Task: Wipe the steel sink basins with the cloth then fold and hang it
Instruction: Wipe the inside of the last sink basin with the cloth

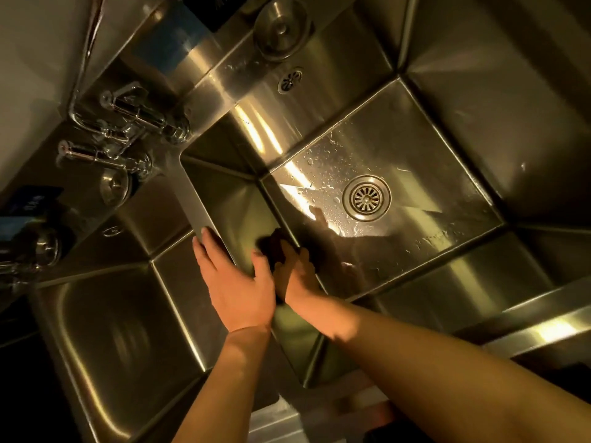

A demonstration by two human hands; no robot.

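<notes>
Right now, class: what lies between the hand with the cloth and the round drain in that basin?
Head view: bare, wet steel floor with water drops and the hand's shadow separates the right hand, holding the dark cloth, from the drain.

Pale wall (32, 52), dim warm light

I can read nothing here. The dark blue packet (30, 199) at the left edge, beside the taps, carries some pale marks that could be lettering, but they are too blurred for me to make out a word. The blue label (166, 47) stuck on the steel wall above the sink shows only a plain blue patch with glare across it, no letters I can tell. The steel of the sink (447, 100) bears no stamp, brand or number that I can see from where I look.
</notes>
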